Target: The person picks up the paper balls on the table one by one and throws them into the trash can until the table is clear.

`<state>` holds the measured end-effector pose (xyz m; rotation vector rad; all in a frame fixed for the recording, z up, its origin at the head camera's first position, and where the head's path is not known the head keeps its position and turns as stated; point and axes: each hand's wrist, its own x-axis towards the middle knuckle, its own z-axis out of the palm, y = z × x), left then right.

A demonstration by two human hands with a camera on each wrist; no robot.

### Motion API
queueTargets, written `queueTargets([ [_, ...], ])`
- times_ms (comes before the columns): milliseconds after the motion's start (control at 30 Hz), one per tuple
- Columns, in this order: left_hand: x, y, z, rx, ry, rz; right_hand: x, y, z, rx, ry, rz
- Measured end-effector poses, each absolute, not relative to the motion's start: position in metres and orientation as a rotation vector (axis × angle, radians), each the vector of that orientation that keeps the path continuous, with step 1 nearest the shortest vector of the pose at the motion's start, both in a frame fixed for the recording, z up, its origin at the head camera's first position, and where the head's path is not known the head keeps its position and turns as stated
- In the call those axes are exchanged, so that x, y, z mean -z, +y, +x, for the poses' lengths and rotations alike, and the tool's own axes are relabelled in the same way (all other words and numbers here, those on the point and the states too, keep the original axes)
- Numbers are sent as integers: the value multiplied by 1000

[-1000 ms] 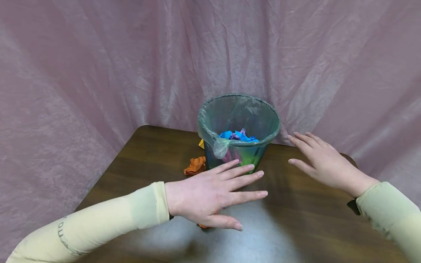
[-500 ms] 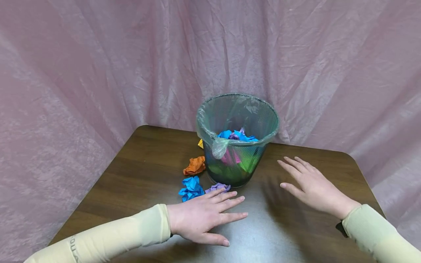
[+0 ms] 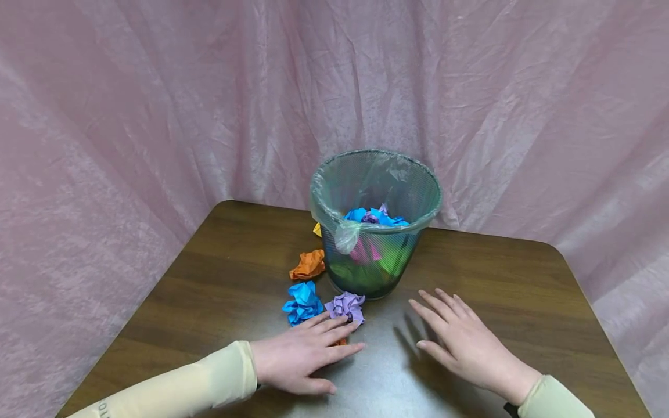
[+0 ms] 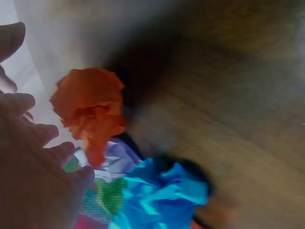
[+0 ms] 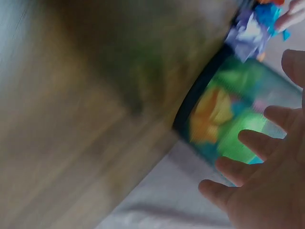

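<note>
My left hand (image 3: pixel 300 357), fingers spread and straight, hovers over the near left part of the table and holds nothing. Just past its fingertips lie a crumpled purple paper ball (image 3: pixel 346 306) and a crumpled blue paper ball (image 3: pixel 303 303). A red-orange paper ball (image 4: pixel 90 105) shows in the left wrist view and is mostly hidden under that hand in the head view. My right hand (image 3: pixel 465 342) is above the table to the right, palm down with extended fingers, empty. Beyond both hands stands a mesh wastebasket (image 3: pixel 373 267) with a clear liner, holding several crumpled papers (image 3: pixel 378 217).
An orange paper ball (image 3: pixel 307 265) lies left of the wastebasket, with a yellow paper piece (image 3: pixel 317 230) partly hidden behind it. The brown wooden table (image 3: pixel 235 244) has rounded far corners. A pink curtain (image 3: pixel 157 104) hangs behind and along the sides.
Both hands have moved down and back toward the near edge, also leftward. The blue and purple paper balls, hidden behind the left hand before, now show. The wastebasket stays in place.
</note>
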<state>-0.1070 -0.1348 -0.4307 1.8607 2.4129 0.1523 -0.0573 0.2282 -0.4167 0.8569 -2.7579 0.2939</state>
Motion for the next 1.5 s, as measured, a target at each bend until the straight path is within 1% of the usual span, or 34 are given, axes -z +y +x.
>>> queueTargets([
  [333, 439, -149, -108, -280, 2471, 1714, 440, 186, -33, -234, -2791, 998],
  [767, 442, -154, -107, -342, 2460, 1598, 455, 162, -25, -100, -2805, 1149],
  [1033, 443, -149, -105, -285, 2476, 1603, 456, 162, -23, -163, -2875, 1153],
  [1500, 445, -144, -106, -179, 2479, 1774, 464, 167, -22, -117, -2761, 1171],
])
